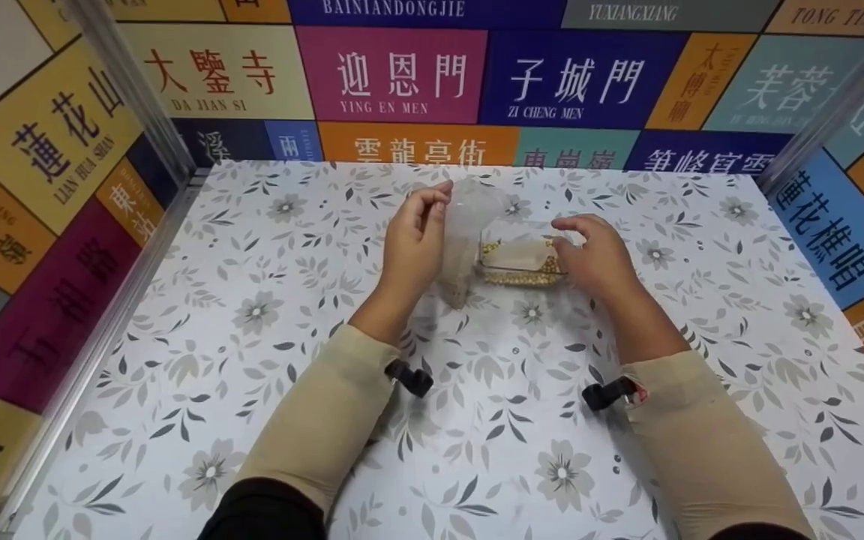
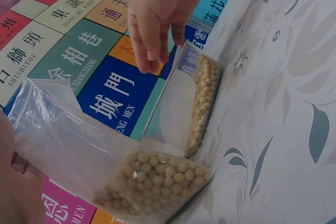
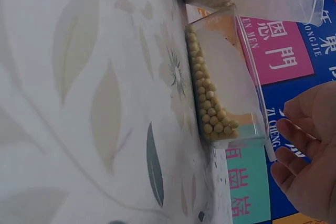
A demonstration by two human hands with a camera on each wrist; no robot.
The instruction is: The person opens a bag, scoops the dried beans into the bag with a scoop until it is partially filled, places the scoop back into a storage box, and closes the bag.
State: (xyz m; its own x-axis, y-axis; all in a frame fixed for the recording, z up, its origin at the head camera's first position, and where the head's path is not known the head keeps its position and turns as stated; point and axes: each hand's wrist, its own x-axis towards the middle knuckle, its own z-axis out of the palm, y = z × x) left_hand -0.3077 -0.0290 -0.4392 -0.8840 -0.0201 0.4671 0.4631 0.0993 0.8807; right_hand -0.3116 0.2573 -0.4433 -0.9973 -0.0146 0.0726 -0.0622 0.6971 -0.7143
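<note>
My left hand (image 1: 413, 236) holds a clear zip bag (image 1: 471, 214) near its top. Pale yellow round beans (image 2: 157, 179) lie in the bottom of the bag, which stands close beside a clear rectangular box (image 1: 522, 260). More such beans (image 3: 210, 106) cover the floor of the box. A white, rounded flat piece (image 3: 223, 69) shows within the box; its kind is unclear. My right hand (image 1: 597, 251) is at the right end of the box, with fingers loosely bent and nothing seen between them. In the right wrist view its fingertips appear just off the box rim.
A white tabletop with grey flowers and leaves (image 1: 462, 420) lies under everything. Colourful panels with Chinese lettering (image 1: 402, 75) rise behind it and on both sides. Black wrist mounts (image 1: 411, 379) sit on both sleeves.
</note>
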